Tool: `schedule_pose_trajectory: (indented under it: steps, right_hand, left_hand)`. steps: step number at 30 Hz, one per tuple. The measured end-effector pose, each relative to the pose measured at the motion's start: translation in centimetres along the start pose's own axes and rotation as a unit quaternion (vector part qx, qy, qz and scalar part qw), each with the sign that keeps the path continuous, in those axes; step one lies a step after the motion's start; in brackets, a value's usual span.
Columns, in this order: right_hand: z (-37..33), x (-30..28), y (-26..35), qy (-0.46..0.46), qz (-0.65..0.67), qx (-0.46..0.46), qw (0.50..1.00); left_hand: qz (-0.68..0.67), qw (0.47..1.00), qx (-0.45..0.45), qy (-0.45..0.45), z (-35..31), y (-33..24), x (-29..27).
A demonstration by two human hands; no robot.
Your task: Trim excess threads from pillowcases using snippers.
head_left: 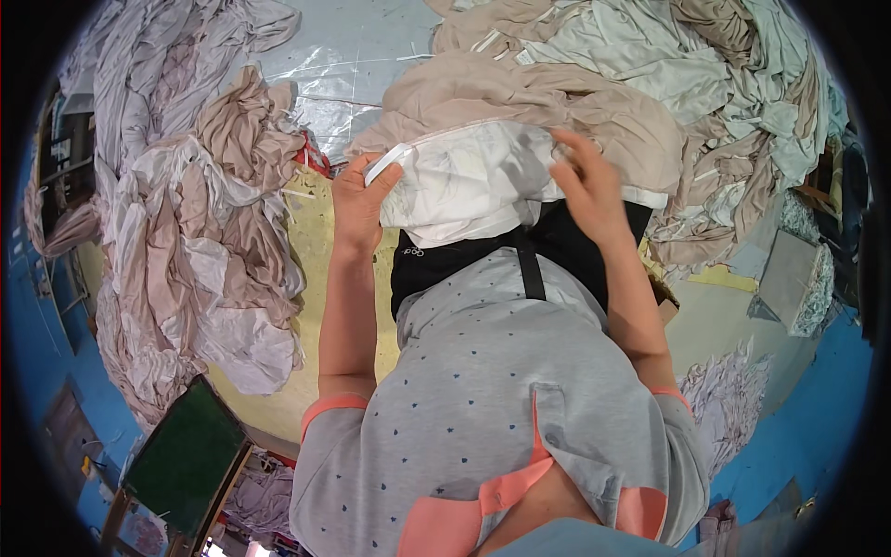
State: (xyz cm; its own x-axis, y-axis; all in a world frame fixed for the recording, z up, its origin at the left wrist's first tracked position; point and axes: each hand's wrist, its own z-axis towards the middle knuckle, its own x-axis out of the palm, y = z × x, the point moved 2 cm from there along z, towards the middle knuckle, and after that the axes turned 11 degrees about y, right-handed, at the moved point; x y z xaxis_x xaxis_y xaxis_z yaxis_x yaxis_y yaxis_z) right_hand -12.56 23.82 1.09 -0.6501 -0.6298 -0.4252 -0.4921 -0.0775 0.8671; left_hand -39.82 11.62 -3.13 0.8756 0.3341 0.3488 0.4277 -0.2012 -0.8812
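A white piece of fabric (473, 181) lies across my lap, joined to or lying against a large beige cloth (483, 88) just beyond it. My left hand (362, 197) pinches the left edge of the white fabric, where a narrow white strip (387, 163) shows between thumb and fingers. Over the right end of the same fabric is my right hand (591, 190), slightly blurred. Its thumb and fingers are apart, with nothing visible between them. Whether its fingertips touch the cloth I cannot tell.
A heap of beige and white cloth (200, 241) rises on my left, below greyish fabric (158, 84). Another mixed heap (742, 121) lies at the far right. A grey plastic sheet (334, 65) is between them. A green-topped stool (186, 455) stands at lower left on the blue floor (780, 422).
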Motion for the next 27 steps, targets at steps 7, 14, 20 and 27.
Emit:
schedule_pose_trajectory:
  steps: [7, 14, 20, 27]
  right_hand:
    - [4.2, 2.6, 2.7, -0.008, -0.158, -0.11, 0.981]
    - [4.4, 3.5, 2.8, -0.057, -0.176, -0.141, 0.973]
    - [4.6, 3.9, 2.4, -0.083, -0.172, -0.158, 0.969]
    - [4.6, 4.3, 2.0, -0.083, -0.182, -0.151, 0.968]
  left_hand:
    - [0.007, 1.0, 0.014, -0.018, -0.4, 0.2, 0.0]
    - [0.009, 1.0, 0.014, -0.021, -0.6, 0.2, -0.1]
    - [0.005, 1.0, 0.011, -0.018, -0.6, 0.5, -0.3]
    - [0.006, 1.0, 0.01, -0.014, -0.8, 0.8, -0.4]
